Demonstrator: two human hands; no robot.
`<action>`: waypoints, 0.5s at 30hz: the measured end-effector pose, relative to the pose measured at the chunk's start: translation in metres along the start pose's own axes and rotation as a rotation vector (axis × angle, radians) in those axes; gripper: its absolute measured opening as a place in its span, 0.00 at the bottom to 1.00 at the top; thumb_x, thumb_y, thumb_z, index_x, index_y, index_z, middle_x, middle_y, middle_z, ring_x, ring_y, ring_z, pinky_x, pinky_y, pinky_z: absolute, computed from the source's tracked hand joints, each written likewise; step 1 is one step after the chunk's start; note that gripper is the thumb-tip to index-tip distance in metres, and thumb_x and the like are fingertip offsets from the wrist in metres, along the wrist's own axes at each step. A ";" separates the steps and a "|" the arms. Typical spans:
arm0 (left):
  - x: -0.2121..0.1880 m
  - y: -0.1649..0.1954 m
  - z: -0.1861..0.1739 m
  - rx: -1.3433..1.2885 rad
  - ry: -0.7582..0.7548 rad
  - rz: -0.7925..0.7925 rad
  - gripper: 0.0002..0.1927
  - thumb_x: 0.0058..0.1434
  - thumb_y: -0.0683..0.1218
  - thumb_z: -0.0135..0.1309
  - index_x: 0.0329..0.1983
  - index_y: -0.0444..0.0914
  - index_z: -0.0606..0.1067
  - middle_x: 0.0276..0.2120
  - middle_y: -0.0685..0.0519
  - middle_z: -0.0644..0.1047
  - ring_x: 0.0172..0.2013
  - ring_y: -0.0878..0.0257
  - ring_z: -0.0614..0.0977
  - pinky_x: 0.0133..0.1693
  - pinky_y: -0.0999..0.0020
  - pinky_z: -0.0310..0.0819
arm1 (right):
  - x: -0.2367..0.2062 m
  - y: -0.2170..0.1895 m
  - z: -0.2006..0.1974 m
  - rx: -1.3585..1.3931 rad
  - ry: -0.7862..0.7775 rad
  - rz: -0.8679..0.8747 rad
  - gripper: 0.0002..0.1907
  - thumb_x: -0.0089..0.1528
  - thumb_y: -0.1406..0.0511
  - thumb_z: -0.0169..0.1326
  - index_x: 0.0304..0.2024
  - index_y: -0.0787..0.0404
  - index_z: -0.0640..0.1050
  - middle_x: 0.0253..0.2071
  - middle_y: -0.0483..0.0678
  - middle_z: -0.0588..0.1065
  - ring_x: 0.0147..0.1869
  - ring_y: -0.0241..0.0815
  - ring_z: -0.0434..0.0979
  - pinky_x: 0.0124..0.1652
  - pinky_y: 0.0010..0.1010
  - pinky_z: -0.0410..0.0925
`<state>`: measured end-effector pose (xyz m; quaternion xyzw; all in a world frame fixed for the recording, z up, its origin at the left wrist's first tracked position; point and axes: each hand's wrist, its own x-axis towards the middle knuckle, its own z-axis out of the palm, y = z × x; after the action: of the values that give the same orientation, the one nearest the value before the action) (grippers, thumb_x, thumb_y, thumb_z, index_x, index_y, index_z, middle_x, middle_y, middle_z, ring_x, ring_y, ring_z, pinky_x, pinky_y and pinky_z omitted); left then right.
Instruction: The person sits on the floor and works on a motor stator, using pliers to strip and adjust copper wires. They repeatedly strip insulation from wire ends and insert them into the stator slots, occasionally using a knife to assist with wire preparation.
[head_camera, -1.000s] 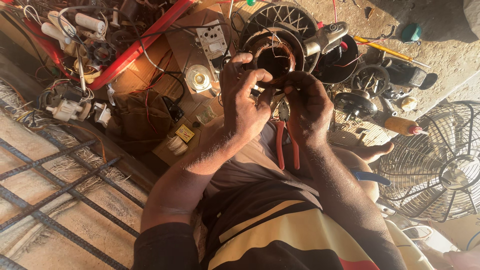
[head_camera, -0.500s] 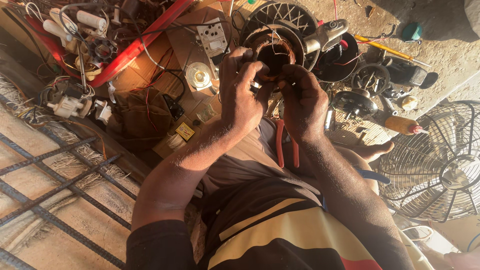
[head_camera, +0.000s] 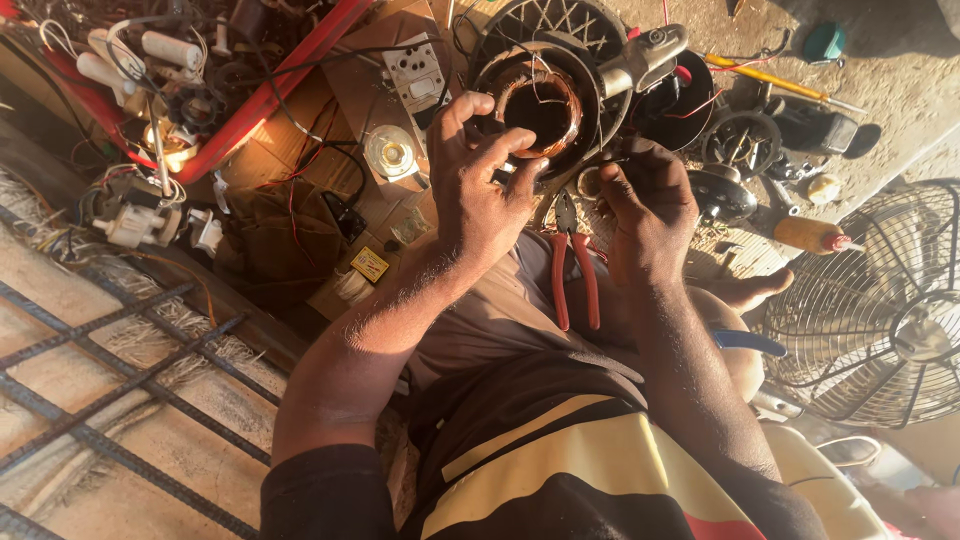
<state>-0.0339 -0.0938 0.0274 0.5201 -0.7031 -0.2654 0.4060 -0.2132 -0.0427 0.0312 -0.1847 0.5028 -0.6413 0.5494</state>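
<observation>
A round motor stator (head_camera: 540, 100) with copper windings sits in front of me, in a dark metal ring. My left hand (head_camera: 480, 185) grips its near rim, fingers curled over the edge. My right hand (head_camera: 648, 205) is closed just right of the ring, pinching something thin there that I cannot make out. Red-handled pliers (head_camera: 572, 275) lie on my lap between the two hands.
A wire fan guard (head_camera: 880, 310) stands at the right. Motor parts, a yellow screwdriver (head_camera: 775, 80) and an orange bottle (head_camera: 805, 235) lie beyond the stator. To the left are a cardboard box (head_camera: 350, 110) with wires and white plugs, a red bar (head_camera: 275, 90) and rebar (head_camera: 110, 350).
Both hands stay at the stator; the fingers of my left hand have shifted slightly on its rim. The view has drifted a little.
</observation>
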 end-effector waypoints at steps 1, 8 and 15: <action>0.000 0.000 -0.001 0.017 -0.003 0.008 0.19 0.51 0.39 0.75 0.44 0.41 0.80 0.60 0.48 0.65 0.58 0.55 0.69 0.53 0.64 0.71 | 0.000 0.001 0.000 0.026 0.017 0.022 0.15 0.67 0.78 0.57 0.55 0.66 0.73 0.49 0.50 0.78 0.49 0.37 0.79 0.50 0.27 0.75; 0.000 0.007 -0.007 0.045 -0.068 -0.101 0.23 0.46 0.32 0.65 0.45 0.43 0.81 0.60 0.50 0.65 0.57 0.58 0.71 0.53 0.64 0.72 | 0.011 0.003 0.011 0.013 -0.059 0.030 0.18 0.68 0.76 0.60 0.58 0.63 0.72 0.47 0.47 0.79 0.46 0.32 0.77 0.43 0.20 0.69; -0.001 0.011 -0.010 0.046 -0.059 -0.060 0.23 0.48 0.31 0.63 0.43 0.48 0.84 0.60 0.52 0.64 0.59 0.57 0.69 0.56 0.64 0.71 | 0.016 0.001 0.016 -0.037 -0.120 0.024 0.18 0.68 0.75 0.61 0.56 0.60 0.70 0.46 0.46 0.79 0.46 0.31 0.77 0.40 0.21 0.67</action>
<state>-0.0310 -0.0889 0.0410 0.5420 -0.7047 -0.2766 0.3648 -0.2050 -0.0635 0.0319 -0.2269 0.4827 -0.6132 0.5826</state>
